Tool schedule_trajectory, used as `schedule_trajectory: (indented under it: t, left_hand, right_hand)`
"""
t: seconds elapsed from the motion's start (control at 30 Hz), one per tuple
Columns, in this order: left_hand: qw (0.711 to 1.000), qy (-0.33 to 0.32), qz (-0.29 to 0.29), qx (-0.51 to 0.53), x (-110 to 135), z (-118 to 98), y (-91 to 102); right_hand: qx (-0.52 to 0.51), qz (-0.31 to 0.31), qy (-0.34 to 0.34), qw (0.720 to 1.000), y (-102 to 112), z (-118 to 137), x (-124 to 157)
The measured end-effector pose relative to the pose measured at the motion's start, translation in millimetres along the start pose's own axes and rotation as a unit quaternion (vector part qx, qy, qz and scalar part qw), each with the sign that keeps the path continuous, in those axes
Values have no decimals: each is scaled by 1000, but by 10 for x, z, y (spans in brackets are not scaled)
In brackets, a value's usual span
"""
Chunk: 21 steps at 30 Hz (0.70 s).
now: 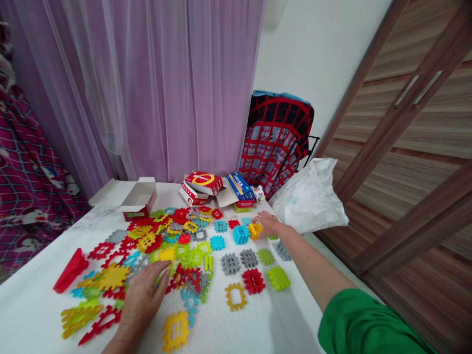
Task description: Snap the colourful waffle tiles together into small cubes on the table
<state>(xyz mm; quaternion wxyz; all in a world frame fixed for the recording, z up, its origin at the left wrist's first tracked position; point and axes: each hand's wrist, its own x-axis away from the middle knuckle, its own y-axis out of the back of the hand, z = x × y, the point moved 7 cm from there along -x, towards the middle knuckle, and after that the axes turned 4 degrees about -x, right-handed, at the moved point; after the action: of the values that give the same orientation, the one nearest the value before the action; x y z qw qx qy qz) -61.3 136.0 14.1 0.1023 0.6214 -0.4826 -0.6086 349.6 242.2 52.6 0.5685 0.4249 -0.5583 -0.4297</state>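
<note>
My right hand [270,224] reaches to the far right of the white table, its fingers closed on a yellow toothed building piece [255,230]. Just left of that is a stack of blue building pieces [241,234]. My left hand [145,292] rests over the near side of a loose pile, fingers stretched out and thumb apart, with the fingertips beside a yellow piece [164,254]. Sorted pieces lie nearer me on the right: grey pieces [230,264], a red stack [253,280], a green piece [278,278] and a yellow frame piece [235,297].
An open carton [139,199] stands at the back left. Red boxes [202,183] and a blue box [239,186] lie along the back edge. A white plastic bag [309,196] sits at the right edge. A red roof-shaped piece [72,270] lies left of the pile.
</note>
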Motion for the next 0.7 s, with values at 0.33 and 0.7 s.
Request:
schedule_trajectory:
  t: [0.33,0.7]
  left_hand:
    - [1000,5,9,5,-9,0,1]
    - [1000,6,17,1,3,11,-12]
  right_hand:
    - [-2,0,4,1000,-15,22,-17]
    - [-3,-3,11,1000,-9,45,-2]
